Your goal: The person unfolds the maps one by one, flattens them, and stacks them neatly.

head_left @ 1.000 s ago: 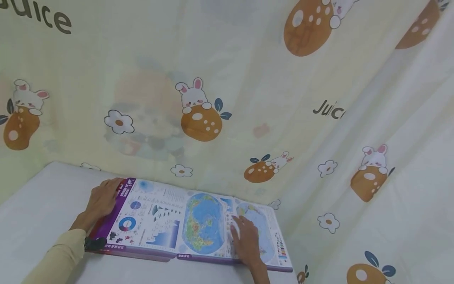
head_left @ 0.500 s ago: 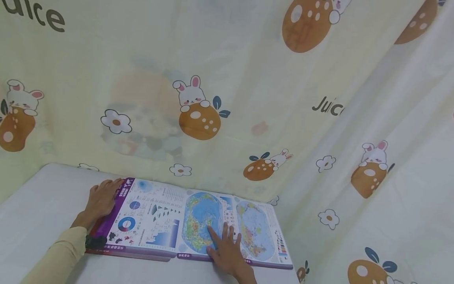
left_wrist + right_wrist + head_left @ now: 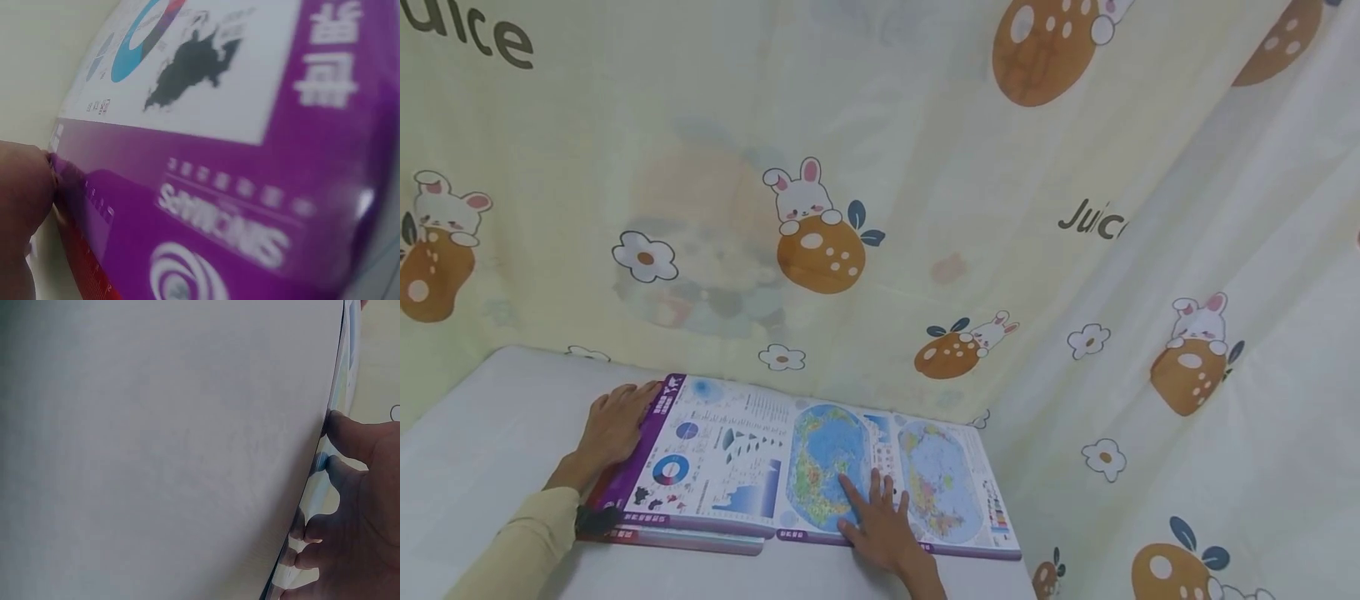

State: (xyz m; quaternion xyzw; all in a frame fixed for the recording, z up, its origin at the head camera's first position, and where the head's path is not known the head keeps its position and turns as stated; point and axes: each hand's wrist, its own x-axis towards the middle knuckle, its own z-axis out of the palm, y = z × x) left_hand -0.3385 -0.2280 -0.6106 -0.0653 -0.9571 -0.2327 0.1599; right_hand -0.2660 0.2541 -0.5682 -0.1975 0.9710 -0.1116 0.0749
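Observation:
A folded world map (image 3: pixel 737 450) with a purple border lies spread on the white table, showing charts at left and two oval maps at right. A red-edged folded sheet (image 3: pixel 700 541) shows from beneath its left part. My left hand (image 3: pixel 613 429) rests along the purple left edge. Close up in the left wrist view, the purple border (image 3: pixel 219 187) bears the word SINOMAPS. With fingers spread, my right hand (image 3: pixel 882 529) touches the printed surface between the two ovals, near the front edge. In the right wrist view its fingertips (image 3: pixel 334 422) meet the glossy surface.
A pale curtain (image 3: pixel 715 125) printed with rabbits, oranges and flowers hangs behind the table and down its right side. White tabletop (image 3: pixel 490 450) extends left of the map and along its front.
My right hand has moved left from the right oval to between the ovals, its fingers now spread. My left hand stays at the left edge. More of the red-edged sheet shows at the front.

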